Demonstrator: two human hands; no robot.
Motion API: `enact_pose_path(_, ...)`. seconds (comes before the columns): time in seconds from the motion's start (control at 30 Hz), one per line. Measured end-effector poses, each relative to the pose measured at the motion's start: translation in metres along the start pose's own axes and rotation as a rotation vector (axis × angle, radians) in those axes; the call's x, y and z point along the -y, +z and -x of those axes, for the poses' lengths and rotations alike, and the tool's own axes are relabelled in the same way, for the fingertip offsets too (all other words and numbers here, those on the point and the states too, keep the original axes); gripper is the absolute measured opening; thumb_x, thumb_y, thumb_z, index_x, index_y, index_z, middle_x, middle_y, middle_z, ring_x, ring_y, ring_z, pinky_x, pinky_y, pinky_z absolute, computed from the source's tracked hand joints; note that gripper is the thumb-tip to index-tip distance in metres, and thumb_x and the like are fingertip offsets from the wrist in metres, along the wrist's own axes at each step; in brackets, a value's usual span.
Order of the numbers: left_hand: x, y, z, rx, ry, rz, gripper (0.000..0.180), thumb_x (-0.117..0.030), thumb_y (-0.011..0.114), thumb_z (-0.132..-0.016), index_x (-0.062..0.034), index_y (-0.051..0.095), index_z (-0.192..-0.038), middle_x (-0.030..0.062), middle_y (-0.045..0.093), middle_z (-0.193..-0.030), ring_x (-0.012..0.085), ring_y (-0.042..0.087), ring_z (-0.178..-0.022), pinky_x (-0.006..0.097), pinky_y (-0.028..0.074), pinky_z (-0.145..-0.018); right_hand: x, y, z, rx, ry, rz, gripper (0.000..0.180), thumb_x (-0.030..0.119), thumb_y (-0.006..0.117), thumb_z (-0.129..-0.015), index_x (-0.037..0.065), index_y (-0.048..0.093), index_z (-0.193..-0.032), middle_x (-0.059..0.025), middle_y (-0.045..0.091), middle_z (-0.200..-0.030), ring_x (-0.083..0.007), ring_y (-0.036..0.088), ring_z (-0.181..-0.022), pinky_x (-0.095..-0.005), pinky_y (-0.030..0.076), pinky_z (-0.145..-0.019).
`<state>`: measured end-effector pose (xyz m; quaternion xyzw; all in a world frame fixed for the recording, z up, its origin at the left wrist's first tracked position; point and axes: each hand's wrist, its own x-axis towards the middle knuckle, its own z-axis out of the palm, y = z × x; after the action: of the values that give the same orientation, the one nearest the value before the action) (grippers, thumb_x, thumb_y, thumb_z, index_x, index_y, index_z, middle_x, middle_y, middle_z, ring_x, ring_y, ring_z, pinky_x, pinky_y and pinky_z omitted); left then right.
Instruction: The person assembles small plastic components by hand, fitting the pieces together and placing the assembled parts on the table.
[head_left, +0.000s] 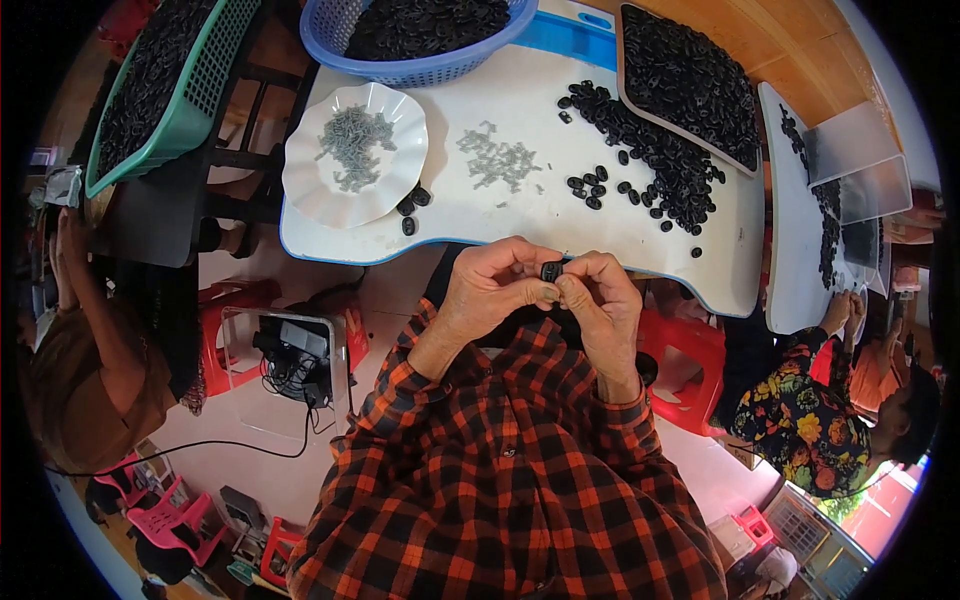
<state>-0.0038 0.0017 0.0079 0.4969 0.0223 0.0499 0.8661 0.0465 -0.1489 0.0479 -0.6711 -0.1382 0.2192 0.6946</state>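
Note:
A small black plastic piece (551, 270) with rounded ends is held up just off the table's near edge. My left hand (493, 292) pinches it from the left between thumb and fingers. From the other side my right hand (603, 312) has closed its thumb and fingertips on the same piece. Similar black oval pieces (660, 165) lie heaped and scattered on the right of the white table (450, 215). Small clear-grey slivers (497, 160) are spread over the middle, and a pile of such slivers (352, 140) fills the centre of a white scalloped plate (310, 185).
A blue basket (430, 70) and a tray (690, 135), both full of black pieces, stand at the far side. A green basket (190, 110) is at left. Co-workers sit left (90, 370) and right (800, 415). Red stools (680, 360) flank me; a clear bin (290, 375) holds cables.

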Motion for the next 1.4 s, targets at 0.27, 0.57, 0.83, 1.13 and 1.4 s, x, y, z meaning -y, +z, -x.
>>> enact_pose_path(0.27, 0.0, 0.0, 0.002, 0.049, 0.055, -0.068, 0.028, 0.007, 0.068, -0.077, 0.0066, 0.062, -0.104, 0.0098, 0.065, -0.087, 0.0136, 0.065, -0.073, 0.023, 0.055, -0.065, -0.002, -0.011, 0.0, 0.104, -0.033, -0.065, 0.011, -0.003, 0.06, -0.087, 0.001, 0.055, -0.096, -0.0028, 0.059, -0.09, -0.0064, 0.056, -0.08, -0.0202, 0.046, -0.072)
enact_pose_path(0.57, -0.005, 0.005, 0.001, 0.065, 0.005, -0.001, 0.026, 0.008, 0.068, -0.077, 0.0065, 0.062, -0.103, 0.0106, 0.065, -0.087, 0.0134, 0.065, -0.074, 0.024, 0.056, -0.065, -0.001, -0.019, -0.001, 0.18, -0.061, -0.061, 0.011, 0.0, 0.061, -0.087, 0.001, 0.055, -0.096, -0.0024, 0.06, -0.088, -0.006, 0.056, -0.081, -0.0201, 0.046, -0.073)
enact_pose_path(0.83, -0.015, 0.005, 0.0, -0.011, 0.12, -0.12, 0.029, 0.007, 0.067, -0.078, 0.0067, 0.061, -0.107, 0.0092, 0.064, -0.088, 0.0134, 0.064, -0.074, 0.024, 0.055, -0.066, 0.009, -0.005, -0.004, 0.098, 0.007, -0.12, 0.014, 0.002, 0.06, -0.088, -0.002, 0.057, -0.101, -0.0043, 0.062, -0.09, -0.0068, 0.057, -0.078, -0.0198, 0.048, -0.069)
enact_pose_path(1.13, -0.039, -0.008, 0.007, -0.069, 0.203, -0.187, 0.033, 0.008, 0.067, -0.078, 0.0061, 0.061, -0.109, 0.0089, 0.063, -0.089, 0.0131, 0.064, -0.074, 0.024, 0.055, -0.065, 0.024, 0.021, -0.014, 0.154, -0.066, -0.072, 0.015, 0.0, 0.059, -0.088, -0.002, 0.058, -0.103, -0.0044, 0.062, -0.091, -0.0084, 0.057, -0.079, -0.0206, 0.048, -0.072)
enact_pose_path(1.4, -0.051, -0.014, 0.016, -0.108, 0.226, -0.185, 0.029, 0.007, 0.069, -0.077, 0.0069, 0.062, -0.105, 0.0086, 0.064, -0.085, 0.0126, 0.064, -0.071, 0.024, 0.054, -0.063, 0.03, 0.033, -0.015, 0.19, -0.074, -0.044, 0.016, -0.001, 0.06, -0.087, -0.002, 0.06, -0.103, -0.0019, 0.059, -0.089, -0.0067, 0.053, -0.076, -0.019, 0.043, -0.07)
